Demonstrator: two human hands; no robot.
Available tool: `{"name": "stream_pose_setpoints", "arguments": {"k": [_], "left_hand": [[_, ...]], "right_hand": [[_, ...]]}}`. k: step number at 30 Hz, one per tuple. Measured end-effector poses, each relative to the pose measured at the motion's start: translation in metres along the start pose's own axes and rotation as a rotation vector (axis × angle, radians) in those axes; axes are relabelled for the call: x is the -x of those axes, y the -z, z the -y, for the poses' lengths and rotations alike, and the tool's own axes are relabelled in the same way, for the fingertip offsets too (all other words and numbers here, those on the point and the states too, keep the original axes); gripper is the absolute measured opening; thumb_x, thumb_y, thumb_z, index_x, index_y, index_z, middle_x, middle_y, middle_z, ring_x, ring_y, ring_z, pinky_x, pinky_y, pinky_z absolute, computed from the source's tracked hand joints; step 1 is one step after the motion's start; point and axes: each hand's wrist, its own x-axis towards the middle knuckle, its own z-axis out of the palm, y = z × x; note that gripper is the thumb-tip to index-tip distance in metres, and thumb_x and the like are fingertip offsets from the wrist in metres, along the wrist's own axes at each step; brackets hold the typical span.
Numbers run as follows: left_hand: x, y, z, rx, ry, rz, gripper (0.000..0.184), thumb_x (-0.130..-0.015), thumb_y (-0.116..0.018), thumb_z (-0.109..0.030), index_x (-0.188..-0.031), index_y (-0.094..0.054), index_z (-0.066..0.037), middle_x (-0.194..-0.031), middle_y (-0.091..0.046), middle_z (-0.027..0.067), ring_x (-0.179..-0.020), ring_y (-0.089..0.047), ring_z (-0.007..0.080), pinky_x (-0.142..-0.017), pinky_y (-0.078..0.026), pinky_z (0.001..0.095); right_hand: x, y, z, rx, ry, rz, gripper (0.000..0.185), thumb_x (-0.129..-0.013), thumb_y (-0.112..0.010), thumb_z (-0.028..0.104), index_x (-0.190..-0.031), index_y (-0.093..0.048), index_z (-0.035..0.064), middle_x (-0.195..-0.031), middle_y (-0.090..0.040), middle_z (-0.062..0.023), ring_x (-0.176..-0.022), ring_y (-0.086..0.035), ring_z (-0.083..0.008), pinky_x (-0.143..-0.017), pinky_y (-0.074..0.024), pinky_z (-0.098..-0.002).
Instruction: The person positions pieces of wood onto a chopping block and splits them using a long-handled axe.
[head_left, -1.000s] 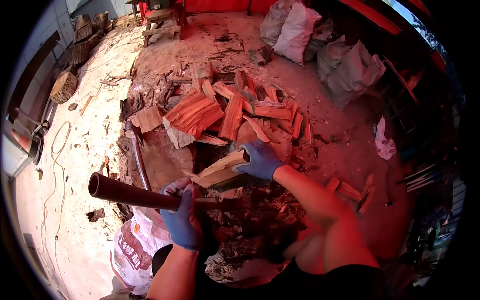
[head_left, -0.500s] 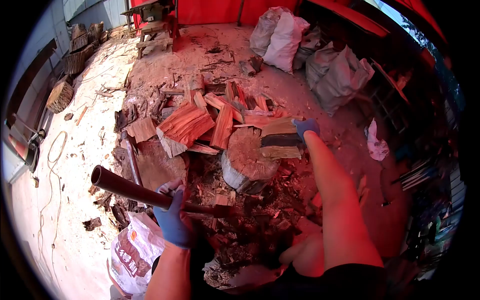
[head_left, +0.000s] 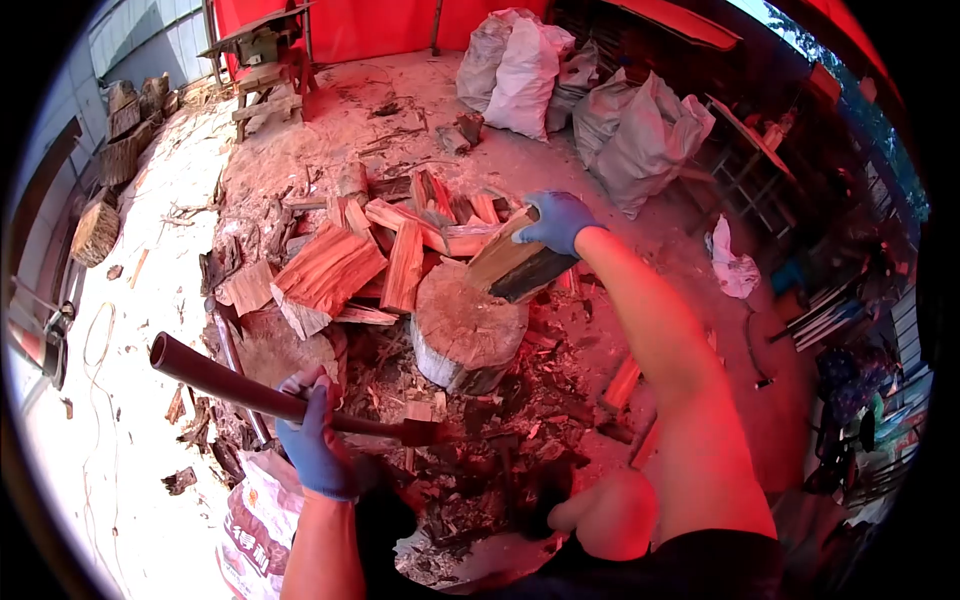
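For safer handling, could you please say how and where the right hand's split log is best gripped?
The split log is probably best gripped at its far end, from the right, as the right hand does: its near end slants toward the chopping block.

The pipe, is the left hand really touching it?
Touching. The head view shows the blue-gloved left hand closed around the pipe.

Left grip (head_left: pixel 318 440) tight, right grip (head_left: pixel 558 222) far forward

Covered wood-splitting workshop: flat-topped stump (head_left: pixel 468 320), split firewood (head_left: pixel 330 268), chip-littered floor (head_left: pixel 350 88), bulging sacks (head_left: pixel 525 78), red sheeting (head_left: pixel 375 30).
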Motion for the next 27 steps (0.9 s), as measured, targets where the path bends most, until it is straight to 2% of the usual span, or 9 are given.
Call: {"name": "stream_pose_setpoints", "arguments": {"k": [2, 6, 7, 13, 15, 16, 19, 24, 27], "left_hand": [[0.002, -0.003, -0.002, -0.023, 0.000, 0.007, 0.028, -0.090, -0.066, -0.018, -0.111, -0.060, -0.002, -0.089, -0.060, 0.0055, -0.085, -0.056, 0.0148, -0.081, -0.043, 0.0293], [0.006, -0.007, -0.005, -0.028, -0.001, 0.007, 0.030, -0.089, -0.066, -0.020, -0.111, -0.060, -0.001, -0.088, -0.061, 0.0057, -0.084, -0.055, 0.0146, -0.080, -0.042, 0.0288], [0.005, -0.004, -0.004, 0.026, 0.040, 0.010, 0.027, -0.089, -0.067, -0.011, -0.113, -0.060, 0.001, -0.090, -0.060, 0.0032, -0.080, -0.056, 0.0112, -0.078, -0.044, 0.0246], [0.002, -0.012, -0.004, -0.022, 0.028, 0.033, 0.028, -0.089, -0.067, -0.012, -0.112, -0.060, 0.001, -0.089, -0.060, 0.0030, -0.078, -0.054, 0.0098, -0.078, -0.043, 0.0245], [0.003, -0.019, -0.002, -0.044, 0.005, 0.015, 0.029, -0.088, -0.067, -0.017, -0.111, -0.061, 0.000, -0.087, -0.060, 0.0045, -0.080, -0.054, 0.0121, -0.078, -0.043, 0.0264], [0.004, -0.023, -0.001, -0.053, -0.014, -0.007, 0.030, -0.088, -0.067, -0.021, -0.109, -0.061, 0.000, -0.085, -0.060, 0.0060, -0.081, -0.054, 0.0145, -0.078, -0.042, 0.0284], [0.007, -0.024, -0.005, -0.122, -0.060, 0.053, 0.029, -0.088, -0.067, -0.019, -0.110, -0.061, 0.000, -0.083, -0.060, 0.0058, -0.081, -0.055, 0.0142, -0.078, -0.043, 0.0284], [0.013, -0.024, -0.007, -0.018, 0.074, 0.036, 0.027, -0.089, -0.067, -0.015, -0.110, -0.061, 0.000, -0.092, -0.059, 0.0053, -0.085, -0.056, 0.0144, -0.080, -0.045, 0.0270], [0.012, -0.030, -0.008, 0.027, 0.057, 0.028, 0.026, -0.088, -0.067, -0.013, -0.111, -0.060, -0.001, -0.092, -0.059, 0.0036, -0.084, -0.057, 0.0140, -0.080, -0.045, 0.0269]], "right_hand": [[-0.018, -0.048, 0.011, 0.019, 0.137, 0.042, 0.081, -0.074, -0.080, 0.042, -0.141, -0.050, 0.0075, -0.133, -0.059, -0.0212, -0.122, -0.057, -0.0357, -0.102, -0.0460, -0.0408], [-0.039, -0.073, 0.004, -0.143, 0.153, 0.079, 0.082, -0.074, -0.081, 0.041, -0.143, -0.048, 0.0094, -0.138, -0.056, -0.0193, -0.127, -0.054, -0.0343, -0.105, -0.0436, -0.0404], [-0.037, -0.073, 0.003, -0.094, 0.183, 0.104, 0.082, -0.075, -0.081, 0.040, -0.144, -0.048, 0.0098, -0.139, -0.055, -0.0183, -0.128, -0.053, -0.0338, -0.107, -0.0426, -0.0405], [-0.031, -0.045, 0.033, 0.031, 0.118, 0.219, 0.090, -0.066, -0.085, 0.048, -0.140, -0.050, 0.0080, -0.141, -0.053, -0.0184, -0.129, -0.052, -0.0351, -0.109, -0.0395, -0.0439], [-0.044, -0.055, 0.050, 0.339, 0.357, 0.067, 0.095, -0.063, -0.085, 0.054, -0.140, -0.051, 0.0090, -0.142, -0.053, -0.0163, -0.130, -0.053, -0.0320, -0.110, -0.0376, -0.0491], [-0.048, -0.064, 0.065, 0.330, 0.354, 0.071, 0.095, -0.063, -0.085, 0.054, -0.140, -0.051, 0.0090, -0.142, -0.053, -0.0163, -0.130, -0.053, -0.0320, -0.110, -0.0376, -0.0491], [-0.057, -0.088, 0.097, 0.723, 0.431, 0.365, 0.091, -0.063, -0.086, 0.050, -0.139, -0.055, 0.0123, -0.143, -0.055, -0.0144, -0.133, -0.052, -0.0276, -0.109, -0.0367, -0.0517], [-0.088, -0.162, 0.093, 0.711, 0.344, 0.469, 0.061, -0.068, -0.084, 0.035, -0.123, -0.069, 0.0131, -0.133, -0.064, -0.0110, -0.120, -0.062, -0.0284, -0.096, -0.0495, -0.0465], [-0.079, -0.129, 0.072, 0.611, 0.338, 0.505, 0.058, -0.071, -0.082, 0.032, -0.122, -0.069, 0.0088, -0.130, -0.065, -0.0121, -0.117, -0.064, -0.0313, -0.095, -0.0513, -0.0432]]}}
